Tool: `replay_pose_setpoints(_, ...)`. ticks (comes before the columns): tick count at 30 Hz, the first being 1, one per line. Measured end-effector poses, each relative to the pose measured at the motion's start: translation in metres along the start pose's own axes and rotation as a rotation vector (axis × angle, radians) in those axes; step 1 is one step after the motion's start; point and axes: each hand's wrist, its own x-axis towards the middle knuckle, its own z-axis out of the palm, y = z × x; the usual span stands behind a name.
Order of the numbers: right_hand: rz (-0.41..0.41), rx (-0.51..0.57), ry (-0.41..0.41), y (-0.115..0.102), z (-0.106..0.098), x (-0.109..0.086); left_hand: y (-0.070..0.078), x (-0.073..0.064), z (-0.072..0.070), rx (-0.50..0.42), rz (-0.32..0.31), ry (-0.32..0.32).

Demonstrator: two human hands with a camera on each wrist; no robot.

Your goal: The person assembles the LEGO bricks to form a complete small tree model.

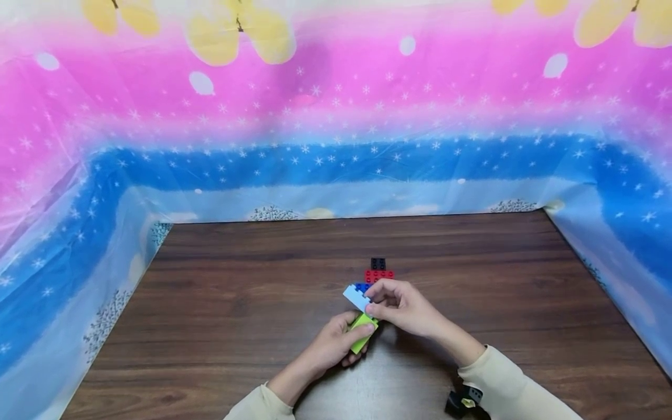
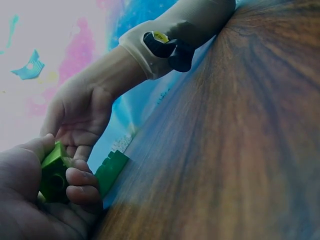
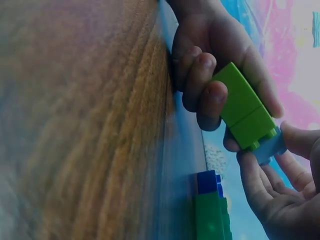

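My left hand (image 1: pixel 332 344) grips a lime-green block (image 3: pixel 245 107), its thumb lying along the top face. In the right wrist view the block looks like two bricks joined, with a seam across it. Against its studded end is a light blue brick (image 1: pixel 356 297), pinched between the thumb and fingers of my right hand (image 1: pixel 409 309). The two pieces touch; whether they are locked together I cannot tell. Just past my hands on the table are a dark blue brick (image 1: pixel 361 287), a red brick (image 1: pixel 379 274) and a black brick (image 1: pixel 378 263), partly hidden by the right hand.
A green brick (image 3: pixel 209 215) lies on the wooden table (image 1: pixel 236 280), beside the dark blue one in the right wrist view. A black strapped device (image 1: pixel 464 401) sits at the right sleeve. Patterned cloth (image 1: pixel 341 163) borders the table at the back and sides.
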Motion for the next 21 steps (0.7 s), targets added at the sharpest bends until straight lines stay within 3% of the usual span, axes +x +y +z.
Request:
replay_pose_setpoints(6, -0.007, 0.05, -0.025, 0.0014, 0.0, -0.0019, -0.0001, -0.0018, 0.001, 0.02, 0.008, -0.006)
replay_pose_setpoints(15, 0.017, 0.083, 0.01, 0.0049, 0.0003, -0.0031, -0.0011, 0.0002, 0.0012, -0.003, 0.007, -0.014)
replay_pose_setpoints(21, 0.006, 0.08, -0.03, 0.0029, -0.0033, -0.0025, -0.0008, -0.0002, 0.0009, -0.005, 0.008, -0.026)
